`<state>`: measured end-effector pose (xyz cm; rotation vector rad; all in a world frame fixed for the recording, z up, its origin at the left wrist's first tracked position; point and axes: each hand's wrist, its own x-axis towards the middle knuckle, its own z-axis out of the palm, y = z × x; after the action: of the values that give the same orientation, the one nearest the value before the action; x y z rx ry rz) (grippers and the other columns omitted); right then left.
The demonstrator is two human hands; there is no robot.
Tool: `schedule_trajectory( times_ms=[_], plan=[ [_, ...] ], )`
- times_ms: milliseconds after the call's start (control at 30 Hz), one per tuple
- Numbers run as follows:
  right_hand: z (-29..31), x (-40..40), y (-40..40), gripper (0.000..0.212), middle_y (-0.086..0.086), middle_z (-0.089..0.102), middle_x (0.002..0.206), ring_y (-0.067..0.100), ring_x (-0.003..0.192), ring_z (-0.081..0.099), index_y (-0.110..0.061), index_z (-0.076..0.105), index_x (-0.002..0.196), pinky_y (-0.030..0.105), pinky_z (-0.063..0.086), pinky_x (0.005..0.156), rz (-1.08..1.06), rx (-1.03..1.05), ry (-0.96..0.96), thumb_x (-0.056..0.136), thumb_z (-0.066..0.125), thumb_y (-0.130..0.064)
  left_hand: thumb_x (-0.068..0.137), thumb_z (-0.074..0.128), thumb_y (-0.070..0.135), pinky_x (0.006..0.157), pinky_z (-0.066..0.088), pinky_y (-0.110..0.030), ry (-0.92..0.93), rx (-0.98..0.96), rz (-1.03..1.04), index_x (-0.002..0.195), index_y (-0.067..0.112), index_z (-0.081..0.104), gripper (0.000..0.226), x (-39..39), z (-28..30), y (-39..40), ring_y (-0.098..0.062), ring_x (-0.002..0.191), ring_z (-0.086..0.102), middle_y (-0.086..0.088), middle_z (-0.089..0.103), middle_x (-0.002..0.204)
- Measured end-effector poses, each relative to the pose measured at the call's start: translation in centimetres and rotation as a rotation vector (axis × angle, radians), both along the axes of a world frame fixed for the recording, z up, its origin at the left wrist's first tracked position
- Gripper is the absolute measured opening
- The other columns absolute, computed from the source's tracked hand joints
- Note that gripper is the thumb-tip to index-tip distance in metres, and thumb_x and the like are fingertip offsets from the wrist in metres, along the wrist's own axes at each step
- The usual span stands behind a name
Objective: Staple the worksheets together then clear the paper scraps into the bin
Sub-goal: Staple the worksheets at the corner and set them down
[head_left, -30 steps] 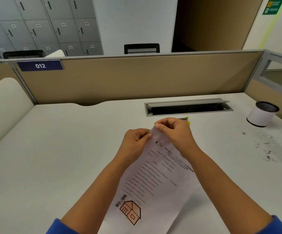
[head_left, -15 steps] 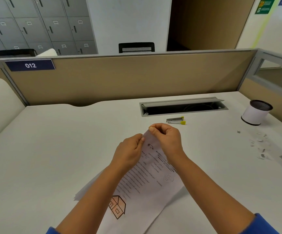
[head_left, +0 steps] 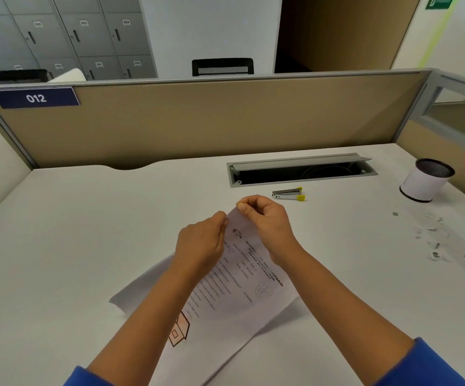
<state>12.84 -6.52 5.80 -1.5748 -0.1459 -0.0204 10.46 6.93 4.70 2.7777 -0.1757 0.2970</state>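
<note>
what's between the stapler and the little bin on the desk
Nothing: in the head view the white desk is bare between the stapler and the bin. The paper scraps lie nearer, below the bin.

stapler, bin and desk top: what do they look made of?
Stapler: bright metal body by its silvery shine, with yellow ends that look like plastic.
Bin: dark mesh rim, probably metal, with a smooth matte white wall, perhaps a paper wrap; cannot tell for sure.
Desk top: flat matte off-white, likely laminate.
</note>
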Motion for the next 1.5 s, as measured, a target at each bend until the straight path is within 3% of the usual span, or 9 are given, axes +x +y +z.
schedule_trajectory(
  times_ms=[200,500,600,733,900,1067,1233,1367,1500],
  plan=[
    [-0.3,0.3,-0.4,0.018,-0.008,0.063,0.079,0.004,0.077,0.057,-0.025,0.063,0.079,0.014,0.048,0.075,0.027,0.013,-0.019,0.090,0.057,-0.012,0.097,0.029,0.028,0.072,0.036,-0.026,-0.205,-0.052,-0.076,0.088,0.013,0.056,0.032,0.8,-1.4,0.1,-0.020,0.084,0.050,0.000,0.060,0.088],
    [-1.6,2.7,-0.9,0.010,-0.008,0.064,0.086,-0.001,0.078,0.057,-0.019,0.063,0.097,0.008,0.046,0.069,0.050,-0.024,0.051,0.092,0.056,-0.024,0.100,0.025,0.032,0.059,0.044,-0.030,0.020,-0.067,0.002,0.084,0.022,0.038,0.023,1.6,-0.9,1.1,-0.022,0.066,0.056,-0.001,0.062,0.075],
    [-3.3,6.7,-3.3,0.022,-0.001,0.062,0.105,0.010,0.093,0.057,-0.017,0.060,0.109,0.022,0.041,0.083,-0.039,-0.231,0.106,0.091,0.057,-0.029,0.100,0.026,0.029,0.050,0.030,-0.025,0.033,-0.096,0.039,0.079,0.019,0.037,0.026,2.1,-1.3,2.0,-0.020,0.060,0.048,0.006,0.047,0.059],
    [-6.6,12.0,-9.1,0.050,0.010,0.051,0.133,0.030,0.122,0.049,-0.010,0.049,0.131,0.036,0.040,0.098,-0.215,-0.749,0.245,0.086,0.063,-0.028,0.100,0.028,0.028,0.049,0.028,-0.026,0.046,-0.122,0.059,0.076,0.019,0.036,0.027,2.3,-2.0,2.4,-0.018,0.057,0.044,0.007,0.042,0.057],
    [-8.1,15.4,-13.1,0.064,0.014,0.040,0.142,0.035,0.129,0.038,-0.014,0.035,0.141,0.042,0.037,0.102,-0.190,-1.145,0.267,0.085,0.062,-0.028,0.100,0.028,0.029,0.050,0.028,-0.027,0.085,-0.127,0.090,0.074,0.021,0.035,0.028,3.1,-2.6,2.6,-0.019,0.057,0.044,0.006,0.042,0.057],
    [-9.0,18.2,-13.1,0.076,0.006,0.025,0.154,0.031,0.137,0.030,-0.015,0.022,0.148,0.045,0.036,0.106,-0.027,-1.314,0.204,0.083,0.061,-0.023,0.100,0.028,0.029,0.049,0.026,-0.025,0.112,-0.115,0.100,0.065,0.027,0.027,0.034,4.0,-3.0,2.4,-0.011,0.051,0.038,0.007,0.040,0.055],
    [-9.5,20.4,-12.7,0.069,0.006,0.023,0.155,0.032,0.136,0.031,-0.018,0.022,0.148,0.048,0.035,0.108,0.028,-1.403,0.179,0.088,0.055,-0.021,0.100,0.029,0.029,0.048,0.025,-0.026,0.136,-0.114,0.109,0.062,0.027,0.026,0.038,4.7,-3.6,2.1,-0.011,0.050,0.036,0.006,0.039,0.055],
    [-9.8,21.7,-13.1,0.049,0.014,0.045,0.134,0.034,0.119,0.047,-0.019,0.043,0.138,0.044,0.042,0.100,0.084,-1.426,0.184,0.089,0.050,-0.021,0.100,0.029,0.029,0.049,0.025,-0.028,0.133,-0.118,0.101,0.068,0.022,0.032,0.032,5.3,-3.9,1.9,-0.017,0.053,0.038,0.005,0.039,0.055],
    [-9.4,21.6,-13.1,0.039,0.018,0.049,0.123,0.035,0.111,0.050,-0.016,0.053,0.127,0.038,0.046,0.090,0.092,-1.463,0.140,0.088,0.051,-0.016,0.100,0.029,0.029,0.051,0.026,-0.029,0.131,-0.119,0.096,0.075,0.016,0.036,0.029,5.5,-4.0,1.8,-0.020,0.057,0.041,0.003,0.041,0.056]
  ],
)
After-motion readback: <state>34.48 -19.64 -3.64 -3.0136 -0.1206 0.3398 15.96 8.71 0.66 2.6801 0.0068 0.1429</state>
